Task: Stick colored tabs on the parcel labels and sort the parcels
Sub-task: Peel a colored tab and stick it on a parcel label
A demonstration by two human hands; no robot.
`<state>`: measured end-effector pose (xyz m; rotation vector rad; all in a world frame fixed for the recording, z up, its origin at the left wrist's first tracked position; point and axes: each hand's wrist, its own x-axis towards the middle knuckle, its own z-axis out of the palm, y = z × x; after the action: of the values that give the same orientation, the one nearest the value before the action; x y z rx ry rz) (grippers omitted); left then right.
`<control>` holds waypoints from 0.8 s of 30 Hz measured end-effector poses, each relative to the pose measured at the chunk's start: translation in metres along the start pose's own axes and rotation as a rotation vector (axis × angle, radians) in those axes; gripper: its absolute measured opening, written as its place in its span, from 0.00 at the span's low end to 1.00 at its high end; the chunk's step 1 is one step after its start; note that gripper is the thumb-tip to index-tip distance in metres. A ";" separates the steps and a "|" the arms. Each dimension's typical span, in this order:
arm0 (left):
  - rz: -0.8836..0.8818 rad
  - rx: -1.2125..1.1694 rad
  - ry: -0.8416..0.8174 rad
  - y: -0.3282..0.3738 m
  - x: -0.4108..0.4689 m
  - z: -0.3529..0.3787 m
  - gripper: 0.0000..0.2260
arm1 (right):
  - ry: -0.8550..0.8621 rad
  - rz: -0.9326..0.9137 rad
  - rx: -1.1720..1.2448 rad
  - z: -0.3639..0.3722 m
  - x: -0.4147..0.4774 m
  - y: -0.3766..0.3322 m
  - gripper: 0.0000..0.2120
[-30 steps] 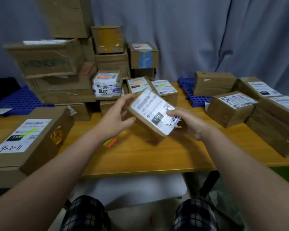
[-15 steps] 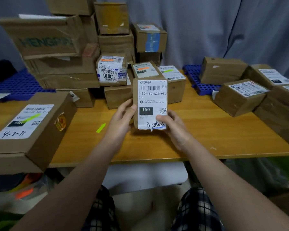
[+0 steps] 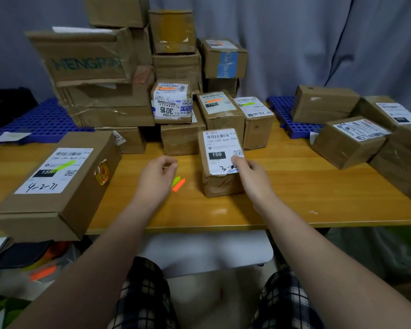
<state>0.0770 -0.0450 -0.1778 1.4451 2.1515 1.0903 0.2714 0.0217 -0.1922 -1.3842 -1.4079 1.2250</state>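
Grey curtains close off the back, and a wooden surface [image 3: 294, 191] is crowded with cardboard parcels. Directly before the seated person the middle parcel [image 3: 220, 184] stands on the surface with its white label [image 3: 221, 150], printed 150, turned upward. No coloured tab is seen on that label.

The parcel is gripped at its near right corner by the right hand [image 3: 249, 173], the thumb laid on the label and the fingers wrapped down the side. The left hand [image 3: 157, 173] is held just beside the parcel, low over the surface, with its fingers curled in toward the thumb. Whether a tab is pinched there cannot be told. A green tab [image 3: 175, 181] and an orange tab [image 3: 179, 185] lie side by side between the two hands.

Part of the work is judged to be done. A green strip is seen on the label of the large box [image 3: 86, 193] at the left. Orange or green strips are also seen on three small parcels grouped behind the middle one, among them the 122 parcel [image 3: 223, 119].

The right-hand parcels [image 3: 349, 148] carry labels on which no tab is visible, so these are taken to be waiting. For the middle parcel, tagging and placing with its group remain to be done.
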 end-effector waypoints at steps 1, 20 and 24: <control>-0.028 0.171 -0.002 -0.009 0.003 -0.003 0.14 | 0.035 0.003 -0.061 0.002 0.001 -0.001 0.18; 0.015 -0.521 -0.017 0.022 -0.003 -0.009 0.04 | 0.395 -0.852 -0.331 0.022 -0.021 -0.024 0.14; 0.052 -0.832 -0.166 0.052 -0.017 -0.002 0.04 | 0.285 -1.082 -0.408 0.031 -0.012 -0.036 0.12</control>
<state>0.1161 -0.0506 -0.1399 1.1246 1.2795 1.5554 0.2345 0.0086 -0.1632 -0.7367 -1.8463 0.0419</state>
